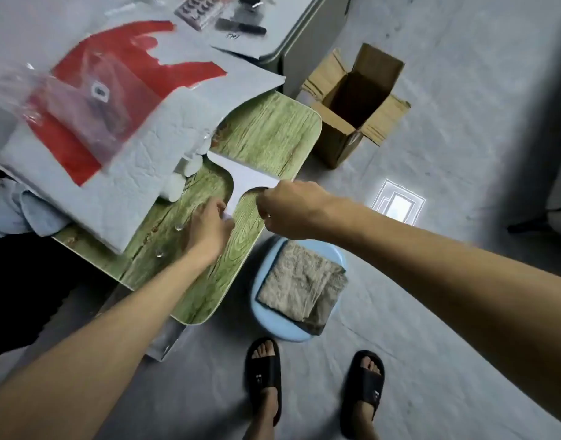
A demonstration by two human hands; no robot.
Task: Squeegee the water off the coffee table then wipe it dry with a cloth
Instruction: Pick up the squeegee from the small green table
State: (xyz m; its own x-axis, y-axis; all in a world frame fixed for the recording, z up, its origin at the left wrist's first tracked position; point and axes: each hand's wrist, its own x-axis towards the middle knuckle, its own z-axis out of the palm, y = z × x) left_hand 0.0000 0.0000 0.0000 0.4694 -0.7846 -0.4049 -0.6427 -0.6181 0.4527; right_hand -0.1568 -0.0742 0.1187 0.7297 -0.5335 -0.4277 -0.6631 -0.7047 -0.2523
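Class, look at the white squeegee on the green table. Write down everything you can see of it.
The squeegee is a plain white, T-shaped tool that looks like plastic. It lies on the green wood-grain coffee table, with its wide blade away from the person and its handle pointing back toward them. The left hand covers the handle's end, and the right hand meets the blade's right end. Water drops sit nearby.
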